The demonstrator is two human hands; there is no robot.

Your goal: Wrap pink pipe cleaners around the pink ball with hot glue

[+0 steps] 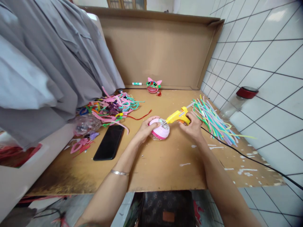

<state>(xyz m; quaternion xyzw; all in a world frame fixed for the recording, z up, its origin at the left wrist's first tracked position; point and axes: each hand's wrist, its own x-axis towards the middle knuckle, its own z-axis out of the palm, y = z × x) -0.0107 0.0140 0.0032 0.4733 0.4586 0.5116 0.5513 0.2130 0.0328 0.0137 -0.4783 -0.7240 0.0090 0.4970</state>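
My left hand is closed around a round ball wrapped in pink pipe cleaner, with a bare clear patch on top. My right hand grips a yellow hot glue gun. Its nozzle touches the top of the ball. A black cord runs from the gun off to the right. Both hands rest above the brown cardboard tabletop.
A black phone lies to the left. A tangle of coloured pipe cleaners sits behind it, a pastel bundle on the right. A small pink cat-faced figure and a marker stand at the back. Grey cloth hangs left; a red-lidded jar lies right.
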